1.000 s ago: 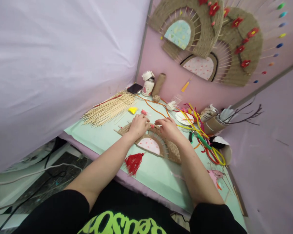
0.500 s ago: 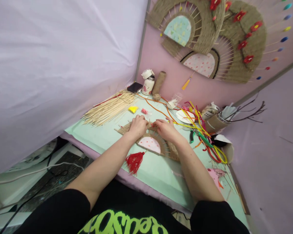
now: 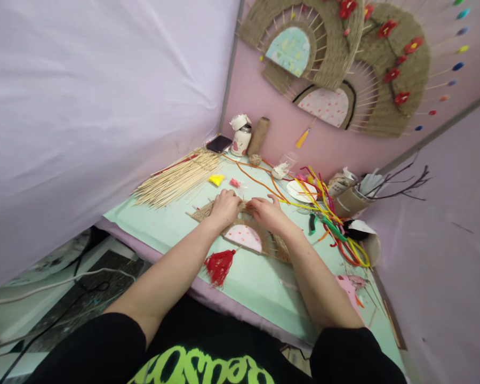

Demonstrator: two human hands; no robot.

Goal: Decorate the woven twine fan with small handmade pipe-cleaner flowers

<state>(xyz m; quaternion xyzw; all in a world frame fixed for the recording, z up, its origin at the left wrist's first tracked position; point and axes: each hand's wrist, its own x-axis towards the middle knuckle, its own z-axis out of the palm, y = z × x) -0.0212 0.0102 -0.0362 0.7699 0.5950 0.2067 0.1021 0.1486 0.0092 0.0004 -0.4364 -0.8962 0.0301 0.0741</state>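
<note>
reaching over the twine fan [image 3: 244, 238], flat on the green table [image 3: 166, 226] within easy reach; bending left hand [image 3: 226, 205] and right hand [image 3: 266, 212] close together over its curved band [image 3: 202, 213], likely to steady it; cannot tell, with the contact hidden, whether pinching anything.

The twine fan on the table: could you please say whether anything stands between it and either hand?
Nothing visible does: left hand and right hand are at the far band of the twine fan, and the red tassel lies on the near side.
</note>
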